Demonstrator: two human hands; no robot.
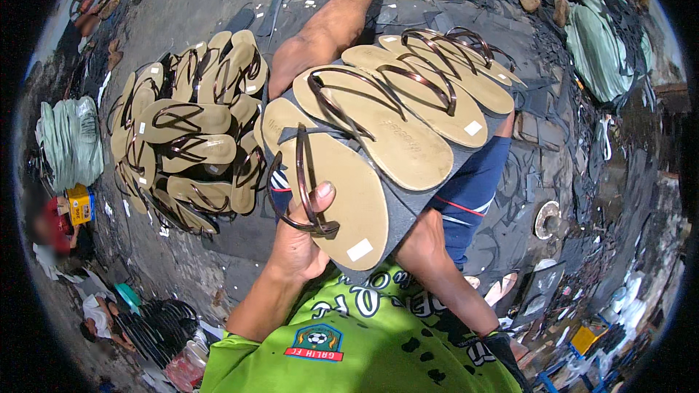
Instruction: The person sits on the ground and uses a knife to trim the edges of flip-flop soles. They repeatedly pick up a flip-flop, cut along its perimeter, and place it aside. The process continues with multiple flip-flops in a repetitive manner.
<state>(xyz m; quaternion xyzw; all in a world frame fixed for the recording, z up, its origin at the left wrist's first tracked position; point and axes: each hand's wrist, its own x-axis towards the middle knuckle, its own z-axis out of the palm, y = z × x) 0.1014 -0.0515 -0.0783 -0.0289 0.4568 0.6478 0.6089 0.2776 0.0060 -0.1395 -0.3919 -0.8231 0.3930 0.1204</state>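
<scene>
In my left hand (304, 236) is a tan flip-flop (349, 196) with shiny brown straps and a small white sticker at its heel. My thumb lies on its sole beside the strap, with the other fingers underneath. Next to it a tan flip-flop (386, 127) and several more alike overlap in a row on a dark grey sheet (397, 207) across my lap. My right hand (424, 236) reaches under the near edge of that sheet; its fingers are hidden. A dark strip (309, 133) crosses the toe end of the held flip-flop.
A large heap of similar flip-flops (193, 120) lies on the floor to the left. Pale green sacks (598, 47) stand far right, and another bundle (73, 142) far left. Dark scraps litter the floor. Other people (95, 0) sit along the left side.
</scene>
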